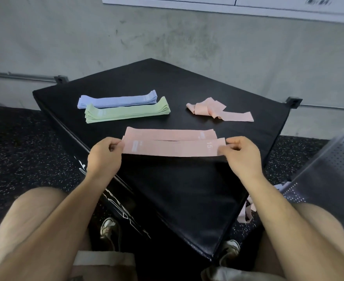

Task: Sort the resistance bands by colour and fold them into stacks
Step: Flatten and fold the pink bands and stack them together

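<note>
Both your hands, left hand (104,151) and right hand (239,152), pinch the pink band (173,149) taut at its ends, mid-frame above the bench (177,189). It looks light, limp and stretchy; keep hold of the ends.

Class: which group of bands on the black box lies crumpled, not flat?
The loose pink bands at the far right; they lie twisted in a heap, while the purple stack, green stack and pink stack lie flat.
</note>
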